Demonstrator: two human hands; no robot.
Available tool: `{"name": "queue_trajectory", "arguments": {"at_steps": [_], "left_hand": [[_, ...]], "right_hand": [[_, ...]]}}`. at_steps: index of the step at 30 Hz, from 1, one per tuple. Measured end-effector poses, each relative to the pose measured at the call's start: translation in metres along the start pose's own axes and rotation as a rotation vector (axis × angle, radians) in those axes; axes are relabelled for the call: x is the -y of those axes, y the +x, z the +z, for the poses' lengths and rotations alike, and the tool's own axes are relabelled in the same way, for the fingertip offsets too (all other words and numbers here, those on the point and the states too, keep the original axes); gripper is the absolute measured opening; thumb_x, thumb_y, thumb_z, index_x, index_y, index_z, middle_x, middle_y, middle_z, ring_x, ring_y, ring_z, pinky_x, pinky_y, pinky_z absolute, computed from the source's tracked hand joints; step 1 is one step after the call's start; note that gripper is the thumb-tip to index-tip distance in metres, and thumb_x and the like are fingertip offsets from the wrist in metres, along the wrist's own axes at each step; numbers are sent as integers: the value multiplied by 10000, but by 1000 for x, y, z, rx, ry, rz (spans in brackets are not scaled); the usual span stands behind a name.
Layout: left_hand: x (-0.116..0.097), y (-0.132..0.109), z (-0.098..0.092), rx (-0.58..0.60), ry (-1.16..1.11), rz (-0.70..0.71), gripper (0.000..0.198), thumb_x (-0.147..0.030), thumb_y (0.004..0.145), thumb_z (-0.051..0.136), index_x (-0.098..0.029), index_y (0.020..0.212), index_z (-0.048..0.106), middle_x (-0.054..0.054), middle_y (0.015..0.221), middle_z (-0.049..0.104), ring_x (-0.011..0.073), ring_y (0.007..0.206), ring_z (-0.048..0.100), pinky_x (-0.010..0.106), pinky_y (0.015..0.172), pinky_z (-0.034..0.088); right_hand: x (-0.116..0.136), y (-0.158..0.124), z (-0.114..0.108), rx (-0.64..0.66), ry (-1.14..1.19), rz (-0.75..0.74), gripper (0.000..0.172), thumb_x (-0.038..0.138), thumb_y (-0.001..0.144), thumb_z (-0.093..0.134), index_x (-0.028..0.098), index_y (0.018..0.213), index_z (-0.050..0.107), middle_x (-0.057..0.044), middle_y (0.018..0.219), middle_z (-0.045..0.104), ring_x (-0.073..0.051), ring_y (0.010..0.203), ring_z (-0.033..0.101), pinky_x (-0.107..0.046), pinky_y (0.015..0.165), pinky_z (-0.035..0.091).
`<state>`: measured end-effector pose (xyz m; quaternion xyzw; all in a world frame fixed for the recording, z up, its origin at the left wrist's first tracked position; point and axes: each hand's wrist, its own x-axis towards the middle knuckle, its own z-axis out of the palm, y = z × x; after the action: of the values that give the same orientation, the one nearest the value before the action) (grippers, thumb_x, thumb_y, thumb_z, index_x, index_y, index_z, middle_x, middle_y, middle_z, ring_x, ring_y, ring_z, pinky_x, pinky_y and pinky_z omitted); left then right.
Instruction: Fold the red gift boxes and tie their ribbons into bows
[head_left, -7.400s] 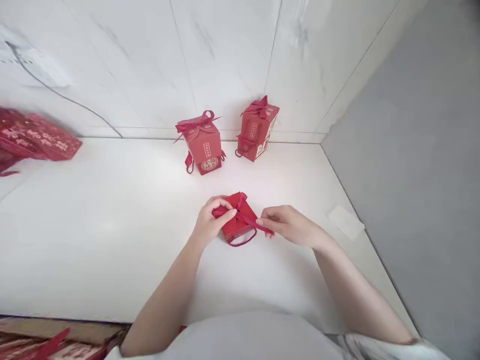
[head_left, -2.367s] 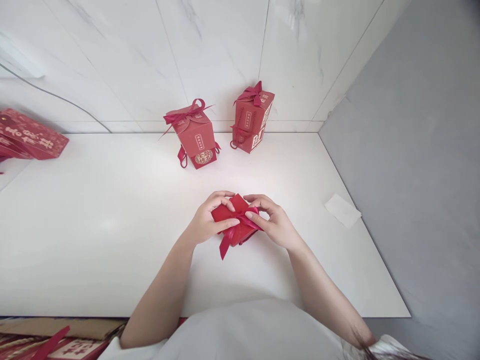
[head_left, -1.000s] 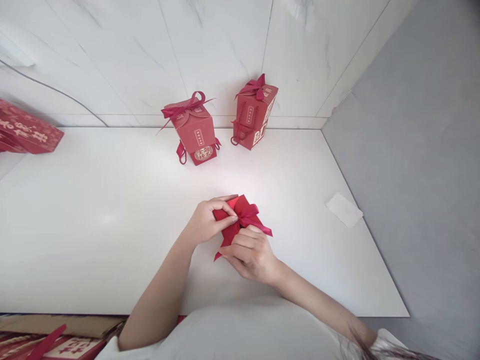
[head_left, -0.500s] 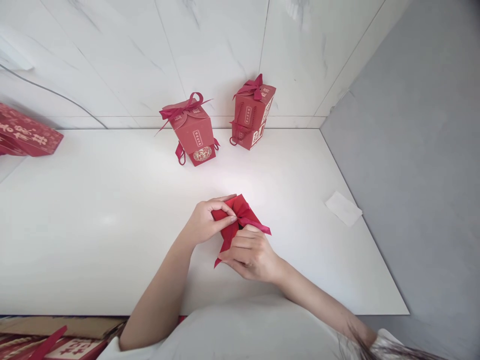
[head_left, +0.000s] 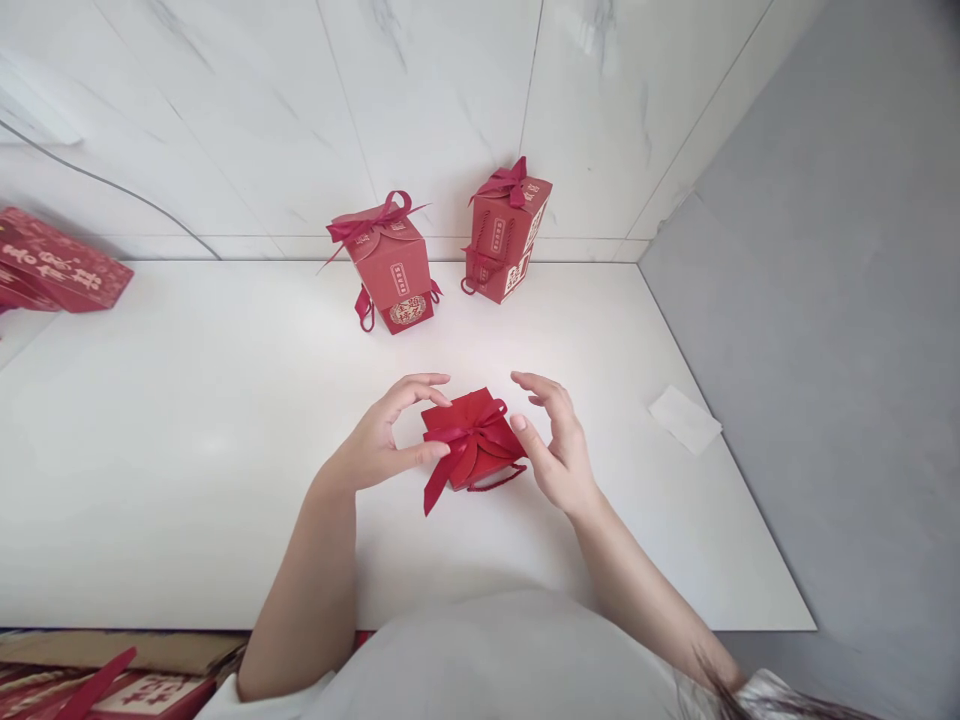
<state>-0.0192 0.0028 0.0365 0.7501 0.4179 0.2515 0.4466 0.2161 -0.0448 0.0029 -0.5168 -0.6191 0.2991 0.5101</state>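
Observation:
A small red gift box [head_left: 491, 462] stands on the white table in front of me, its top flaps folded in. Across its top lies a dark pink ribbon [head_left: 472, 430] tied in a bow, one tail hanging to the lower left. A twisted cord handle [head_left: 499, 482] sticks out on the near side. My left hand [head_left: 386, 430] curves beside the box, fingers apart, its thumb tip close to the ribbon. On the other side my right hand [head_left: 555, 445] is spread, its thumb near the right end of the bow; neither hand grips anything.
Two stacks of red gift boxes with bows, a left one [head_left: 390, 265] and a right one [head_left: 502, 235], stand near the tiled wall. A red printed box [head_left: 67, 265] lies far left. White paper [head_left: 686, 420] rests by the table's right edge. Red packages [head_left: 142, 695] sit below the front-left edge.
Both hands have let go of the ribbon and moved apart to either side of the box. The bow and cord handle now show.

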Motion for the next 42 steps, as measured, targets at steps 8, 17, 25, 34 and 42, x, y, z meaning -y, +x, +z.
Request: {"name": "queue_trajectory", "arguments": {"at_steps": [8, 17, 25, 34, 42], "left_hand": [[3, -2, -4, 68, 63, -63, 158, -362, 826, 676, -228, 849, 594, 50, 1488, 449, 276, 1367, 447, 477, 1160, 336], [8, 3, 1, 1, -55, -106, 267, -419, 899, 584, -213, 730, 592, 37, 1429, 519, 272, 1271, 525, 433, 1074, 417], [11, 13, 23, -317, -157, -203, 278, -456, 865, 630, -205, 754, 591, 60, 1267, 621, 249, 1154, 591, 402, 1001, 450], [1, 17, 45, -399, -216, -254, 513, -422, 760, 749, -263, 1189, 517, 80, 1275, 590, 246, 1147, 596, 387, 927, 510], [9, 9, 13, -249, -101, -64, 218, -393, 825, 685, -231, 963, 636, 91, 1388, 526, 280, 1348, 455, 434, 1078, 420]], "right_hand": [[-8, 6, 0, 218, 486, 465, 192, 421, 866, 609, 232, 893, 595, -61, 1420, 509, -217, 981, 651, -350, 763, 550], [-10, 6, 1, 124, 412, 479, 125, 329, 823, 609, 213, 812, 563, -69, 1300, 599, -200, 907, 642, -332, 721, 525], [-10, 3, 5, 93, 322, 381, 80, 288, 827, 592, 211, 844, 581, -74, 1104, 680, -212, 945, 635, -331, 767, 512], [-12, -1, 10, 129, 344, 451, 166, 395, 913, 552, 234, 953, 545, -25, 934, 644, -165, 790, 609, -306, 713, 499], [-12, 4, 6, 196, 441, 347, 330, 476, 968, 470, 278, 1193, 607, -54, 1178, 581, -200, 1092, 553, -340, 920, 472]]}}
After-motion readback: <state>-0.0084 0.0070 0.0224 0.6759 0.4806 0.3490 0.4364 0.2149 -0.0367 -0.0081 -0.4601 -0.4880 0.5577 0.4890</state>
